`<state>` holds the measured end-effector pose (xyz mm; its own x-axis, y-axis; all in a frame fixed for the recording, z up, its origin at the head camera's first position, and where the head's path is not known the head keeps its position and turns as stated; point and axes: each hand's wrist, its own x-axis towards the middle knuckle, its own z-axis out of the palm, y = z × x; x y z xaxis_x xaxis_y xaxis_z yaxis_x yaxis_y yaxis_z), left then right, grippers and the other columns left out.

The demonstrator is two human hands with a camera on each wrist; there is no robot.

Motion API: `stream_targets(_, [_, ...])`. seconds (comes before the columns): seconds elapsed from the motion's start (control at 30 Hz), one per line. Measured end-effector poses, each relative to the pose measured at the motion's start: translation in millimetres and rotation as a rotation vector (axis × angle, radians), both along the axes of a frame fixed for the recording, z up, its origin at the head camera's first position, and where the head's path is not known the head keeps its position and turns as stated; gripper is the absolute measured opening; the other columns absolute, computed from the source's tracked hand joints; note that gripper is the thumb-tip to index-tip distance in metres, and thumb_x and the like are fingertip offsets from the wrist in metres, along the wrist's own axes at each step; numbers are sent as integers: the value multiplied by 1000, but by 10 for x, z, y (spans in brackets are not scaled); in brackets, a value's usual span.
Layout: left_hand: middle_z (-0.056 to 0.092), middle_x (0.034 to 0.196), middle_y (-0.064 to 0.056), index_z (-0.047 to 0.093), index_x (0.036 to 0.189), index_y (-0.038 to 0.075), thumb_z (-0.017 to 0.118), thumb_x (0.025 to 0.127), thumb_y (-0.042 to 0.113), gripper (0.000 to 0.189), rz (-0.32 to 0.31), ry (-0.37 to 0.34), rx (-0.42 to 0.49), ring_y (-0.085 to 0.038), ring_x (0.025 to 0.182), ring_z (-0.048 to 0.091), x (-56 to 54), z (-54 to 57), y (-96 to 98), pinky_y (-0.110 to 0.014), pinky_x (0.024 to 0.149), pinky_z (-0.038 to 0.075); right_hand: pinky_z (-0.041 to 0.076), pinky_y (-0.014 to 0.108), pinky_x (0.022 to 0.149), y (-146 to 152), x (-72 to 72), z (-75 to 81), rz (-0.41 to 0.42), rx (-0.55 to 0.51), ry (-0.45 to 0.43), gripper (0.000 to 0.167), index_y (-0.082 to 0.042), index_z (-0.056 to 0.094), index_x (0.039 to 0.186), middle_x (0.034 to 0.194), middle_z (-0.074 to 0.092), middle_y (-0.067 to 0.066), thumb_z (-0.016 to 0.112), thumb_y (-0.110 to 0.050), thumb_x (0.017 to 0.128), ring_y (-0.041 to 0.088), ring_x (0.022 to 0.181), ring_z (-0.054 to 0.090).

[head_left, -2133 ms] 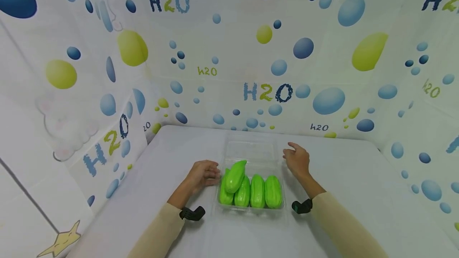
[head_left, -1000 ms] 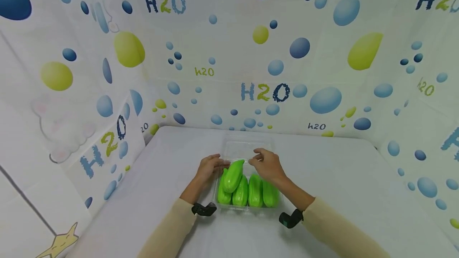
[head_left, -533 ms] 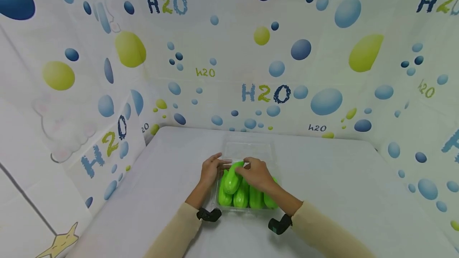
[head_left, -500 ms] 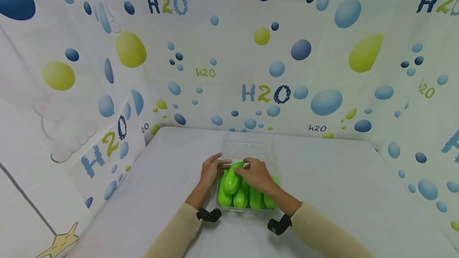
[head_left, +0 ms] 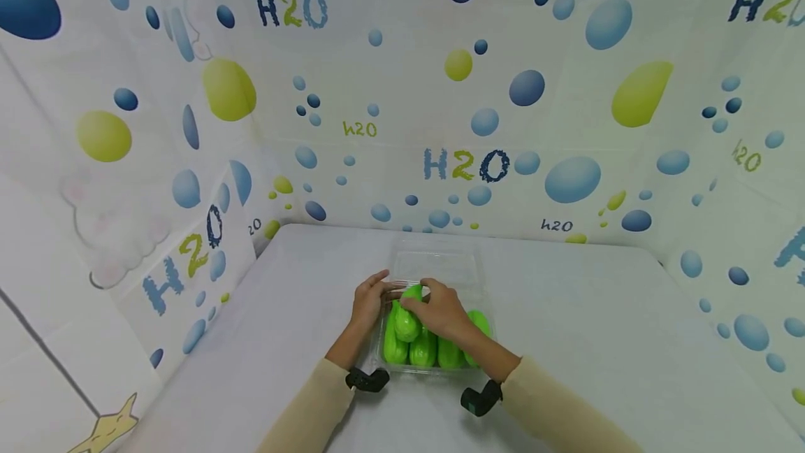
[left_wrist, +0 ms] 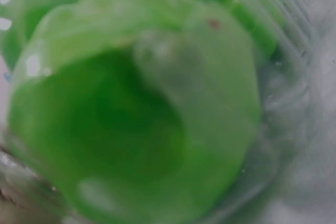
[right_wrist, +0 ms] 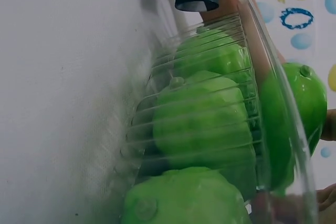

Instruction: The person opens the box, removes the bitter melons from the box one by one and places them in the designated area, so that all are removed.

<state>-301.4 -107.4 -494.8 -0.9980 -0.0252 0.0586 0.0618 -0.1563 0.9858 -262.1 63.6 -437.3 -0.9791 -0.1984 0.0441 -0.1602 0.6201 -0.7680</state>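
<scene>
My right hand pinches the upper end of a green ridged gourd between thumb and fingers. This gourd lies on top of others in a clear plastic box. In the right wrist view the top gourd shows above the box's ribbed wall. My left hand is at the box's back left corner, its fingers stretched towards the held gourd. Under it sit several more gourds in a row, among them the leftmost gourd and the rightmost gourd, which my right hand partly covers.
The box's clear lid lies folded back behind it. A white-covered table carries the box. A printed curtain stands at the back and along the sides. The left wrist view is filled by a blurred gourd behind clear plastic.
From right of the box, my right hand has come leftward across it and taken hold of the top gourd, which has turned slightly. My left hand has moved in to the back left corner.
</scene>
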Motion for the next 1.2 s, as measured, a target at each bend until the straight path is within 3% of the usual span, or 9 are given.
stream_targets(0.2, [74,112,-20,37,151,-8,41,104,4,49,11,-6,16,-5,77,72,-1,-25,2,-21,63,49,56,46,80,-28,4,-28,-8,-35,-9,73,0,47,148,121,69,20,66,-44,93,31,101,69])
stream_targets(0.37, [75,109,-16,36,151,-7,43,103,4,50,-7,-16,72,-6,79,73,6,-21,8,-22,68,53,55,42,73,-26,5,-41,-13,-86,-16,70,-3,49,147,113,71,17,67,-42,92,25,91,69])
stream_targets(0.57, [76,109,-14,37,151,-6,44,103,5,50,-6,-27,63,-7,79,73,7,-12,-6,-23,71,55,52,36,66,-41,0,-63,17,-121,-2,66,-5,50,147,102,71,12,66,-39,93,19,80,65])
stream_targets(0.8, [74,113,-17,37,152,-5,47,103,7,51,-5,-40,43,-6,80,72,-2,6,-19,-22,70,53,54,40,74,-34,2,-76,-3,-147,33,63,-8,53,147,122,68,15,64,-35,91,24,96,66])
stream_targets(1.2, [76,109,-12,31,154,-5,44,105,8,52,-38,-34,66,-11,84,74,12,3,-43,-24,68,49,51,37,72,29,0,-50,-56,-222,71,59,-15,57,145,114,64,11,67,-31,89,22,93,60])
